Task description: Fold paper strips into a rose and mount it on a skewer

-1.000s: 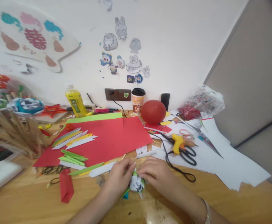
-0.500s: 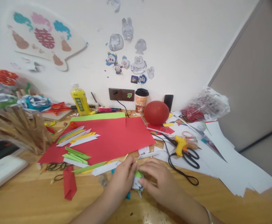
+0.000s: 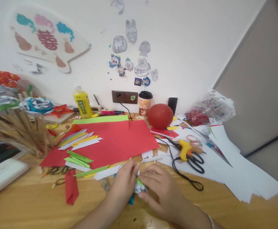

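Observation:
Between my hands, just above the wooden table, is a small folded paper piece in white and green; parts of it are covered by my fingers. My left hand is closed on its left side, thumb and forefinger pinched near the top. From the right, my right hand grips it with curved fingers and thumb. Blue paper shows from under my left hand. To the left lie white, yellow and green folded strips and a red folded paper.
A red sheet bears more folded strips. A yellow glue gun and black-handled scissors lie to the right, near white paper sheets. Behind stand a red balloon, a lidded cup and a yellow bottle. Wooden sticks stand left.
My right hand's fingers have shifted slightly over the folded paper piece, which has turned a little. The view has moved slightly. Other things stay in place.

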Demonstrator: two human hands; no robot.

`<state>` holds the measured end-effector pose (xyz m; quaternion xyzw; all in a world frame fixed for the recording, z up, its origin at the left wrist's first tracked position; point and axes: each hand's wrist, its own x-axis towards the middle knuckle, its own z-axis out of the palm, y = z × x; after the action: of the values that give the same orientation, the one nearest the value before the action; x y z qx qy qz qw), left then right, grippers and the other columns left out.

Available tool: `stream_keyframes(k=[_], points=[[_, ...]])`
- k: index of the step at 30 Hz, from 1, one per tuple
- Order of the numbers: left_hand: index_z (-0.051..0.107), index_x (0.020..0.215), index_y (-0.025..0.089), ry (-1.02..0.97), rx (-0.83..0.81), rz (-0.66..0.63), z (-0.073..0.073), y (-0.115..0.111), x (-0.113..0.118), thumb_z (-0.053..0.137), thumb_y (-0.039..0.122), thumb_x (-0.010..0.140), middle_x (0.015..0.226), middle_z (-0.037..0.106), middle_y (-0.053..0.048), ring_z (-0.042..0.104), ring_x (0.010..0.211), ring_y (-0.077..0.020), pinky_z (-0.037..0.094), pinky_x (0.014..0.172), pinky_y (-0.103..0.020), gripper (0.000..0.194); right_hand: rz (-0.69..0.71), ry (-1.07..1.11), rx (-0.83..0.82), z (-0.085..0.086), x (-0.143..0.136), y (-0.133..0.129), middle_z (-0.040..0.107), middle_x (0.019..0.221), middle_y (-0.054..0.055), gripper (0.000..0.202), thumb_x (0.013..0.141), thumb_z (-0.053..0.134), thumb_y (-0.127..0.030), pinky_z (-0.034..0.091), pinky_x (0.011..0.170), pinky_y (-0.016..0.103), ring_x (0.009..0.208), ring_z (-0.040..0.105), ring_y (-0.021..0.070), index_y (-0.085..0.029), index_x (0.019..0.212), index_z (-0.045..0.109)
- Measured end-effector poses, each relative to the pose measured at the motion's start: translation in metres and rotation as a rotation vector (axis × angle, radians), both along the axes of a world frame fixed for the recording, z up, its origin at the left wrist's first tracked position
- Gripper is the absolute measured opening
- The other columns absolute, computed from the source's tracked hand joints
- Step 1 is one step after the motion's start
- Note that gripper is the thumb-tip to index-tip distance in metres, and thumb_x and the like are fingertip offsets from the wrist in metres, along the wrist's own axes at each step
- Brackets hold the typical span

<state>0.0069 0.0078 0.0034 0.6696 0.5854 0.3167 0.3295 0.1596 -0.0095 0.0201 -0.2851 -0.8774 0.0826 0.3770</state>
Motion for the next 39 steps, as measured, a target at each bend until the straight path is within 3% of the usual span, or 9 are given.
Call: stream_keyframes(k=[2, 7, 11, 16, 18, 20, 23, 27, 39], points=[[0.035, 0.064, 0.024, -0.005, 0.007, 0.012, -0.002, 0.001, -0.001, 0.030, 0.039, 0.082, 0.062, 0.050, -0.001, 0.050, 0.063, -0.0211, 0.037, 0.062, -0.032, 0.024, 0.004, -0.031, 0.072, -0.001, 0.001, 0.000, 0.069, 0.090, 0.012, 0.027, 0.084, 0.050, -0.025, 0.050, 0.075, 0.039, 0.085, 0.058, 0.0247, -0.010, 0.103, 0.062], [0.038, 0.065, 0.023, -0.092, 0.040, 0.038, -0.006, 0.004, -0.005, 0.035, 0.039, 0.083, 0.060, 0.050, 0.002, 0.049, 0.059, -0.0184, 0.037, 0.058, -0.029, 0.024, 0.015, -0.006, 0.036, 0.001, 0.003, 0.001, 0.068, 0.101, 0.014, 0.034, 0.086, 0.049, -0.031, 0.049, 0.082, 0.041, 0.095, 0.057, 0.0253, -0.011, 0.113, 0.057], [0.040, 0.064, 0.022, -0.164, 0.038, 0.052, -0.005, 0.006, -0.007, 0.039, 0.040, 0.083, 0.057, 0.048, 0.004, 0.048, 0.055, -0.0161, 0.037, 0.055, -0.026, 0.025, 0.065, 0.055, 0.055, 0.005, 0.009, 0.003, 0.070, 0.094, 0.011, 0.028, 0.087, 0.046, -0.025, 0.047, 0.086, 0.041, 0.097, 0.058, 0.0244, -0.013, 0.108, 0.060], [0.052, 0.065, 0.019, -0.296, -0.062, -0.052, -0.001, 0.011, -0.008, 0.049, 0.040, 0.078, 0.057, 0.051, 0.004, 0.050, 0.055, -0.0136, 0.038, 0.053, -0.023, 0.025, -0.218, 0.216, -0.384, 0.000, 0.013, 0.011, 0.068, 0.100, 0.009, 0.025, 0.084, 0.050, -0.024, 0.046, 0.084, 0.038, 0.094, 0.060, 0.0220, -0.020, 0.106, 0.062], [0.057, 0.069, 0.017, -0.357, -0.083, -0.087, 0.000, 0.012, -0.008, 0.057, 0.037, 0.073, 0.060, 0.056, 0.002, 0.053, 0.059, -0.0140, 0.040, 0.055, -0.023, 0.021, -0.178, 0.217, -0.682, -0.008, 0.010, 0.016, 0.069, 0.082, 0.006, 0.027, 0.080, 0.055, -0.025, 0.050, 0.069, 0.031, 0.075, 0.063, 0.0187, -0.017, 0.105, 0.063], [0.057, 0.075, 0.017, -0.452, -0.122, -0.067, 0.001, 0.012, -0.007, 0.063, 0.037, 0.068, 0.059, 0.058, 0.003, 0.055, 0.058, -0.0144, 0.042, 0.055, -0.023, 0.022, -0.144, 0.200, -0.819, -0.016, 0.005, 0.019, 0.065, 0.068, 0.001, 0.029, 0.076, 0.054, -0.019, 0.047, 0.058, 0.025, 0.062, 0.059, 0.0155, -0.016, 0.102, 0.064], [0.055, 0.079, 0.018, -0.566, -0.191, -0.013, 0.004, 0.011, -0.007, 0.067, 0.039, 0.065, 0.058, 0.060, 0.003, 0.058, 0.058, -0.0155, 0.045, 0.052, -0.024, 0.028, -0.242, 0.239, -0.786, -0.024, 0.001, 0.021, 0.065, 0.068, 0.001, 0.030, 0.069, 0.050, -0.011, 0.045, 0.061, 0.026, 0.063, 0.059, 0.0157, -0.017, 0.093, 0.067], [0.060, 0.073, 0.016, -0.564, -0.147, 0.005, 0.005, 0.009, -0.005, 0.071, 0.031, 0.061, 0.073, 0.067, -0.003, 0.063, 0.071, -0.0184, 0.050, 0.063, -0.027, 0.022, -0.313, 0.281, -0.669, -0.023, 0.003, 0.021, 0.067, 0.075, 0.003, 0.036, 0.063, 0.043, -0.008, 0.045, 0.067, 0.028, 0.071, 0.060, 0.0180, -0.018, 0.089, 0.066], [0.072, 0.078, 0.023, -0.219, 0.158, -0.201, 0.012, -0.001, -0.004, 0.065, 0.025, 0.071, 0.084, 0.073, -0.003, 0.065, 0.080, -0.0197, 0.049, 0.076, -0.028, 0.010, -0.308, 0.267, -0.485, -0.016, 0.005, 0.013, 0.067, 0.083, 0.005, 0.035, 0.070, 0.041, -0.008, 0.046, 0.072, 0.030, 0.078, 0.060, 0.0180, -0.017, 0.096, 0.063]])
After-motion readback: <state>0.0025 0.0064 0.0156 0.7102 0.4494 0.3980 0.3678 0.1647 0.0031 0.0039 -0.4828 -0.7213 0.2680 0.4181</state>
